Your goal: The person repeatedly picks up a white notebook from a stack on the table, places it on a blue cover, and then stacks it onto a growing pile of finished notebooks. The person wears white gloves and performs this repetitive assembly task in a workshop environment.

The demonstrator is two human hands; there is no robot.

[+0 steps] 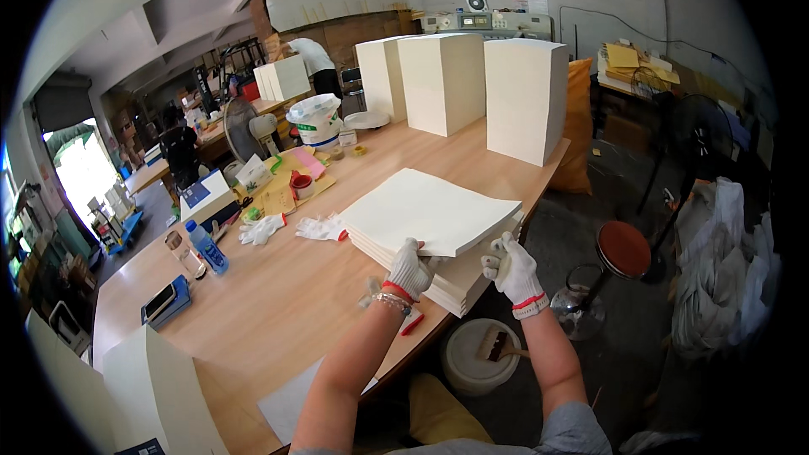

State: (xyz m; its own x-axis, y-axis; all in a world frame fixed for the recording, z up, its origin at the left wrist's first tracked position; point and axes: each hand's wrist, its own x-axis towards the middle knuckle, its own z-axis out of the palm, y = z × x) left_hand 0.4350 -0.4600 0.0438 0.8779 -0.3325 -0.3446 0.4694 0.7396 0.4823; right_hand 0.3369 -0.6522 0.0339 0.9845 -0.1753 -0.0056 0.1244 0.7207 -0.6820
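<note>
Broad white paper sheets [430, 206] lie on a stack near the table's right edge, their near corner raised. My left hand [409, 272], in a white knit glove with a red cuff, grips the raised near edge, thumb on top and fingers partly hidden below. Under it, more white stacked paper [452, 288] shows its layered edges at the table's rim. My right hand [512, 271], gloved the same way, is just right of the sheets with fingers curled in; whatever they hold, if anything, is hidden.
Tall white paper stacks [527, 101] stand at the far right. Spare gloves [320, 227], bottles [206, 246] and a phone [160, 303] lie to the left. Below the table edge are a brush [497, 345] on a white bucket [459, 368] and a red-topped stool [624, 249]. A person [313, 57] bends behind.
</note>
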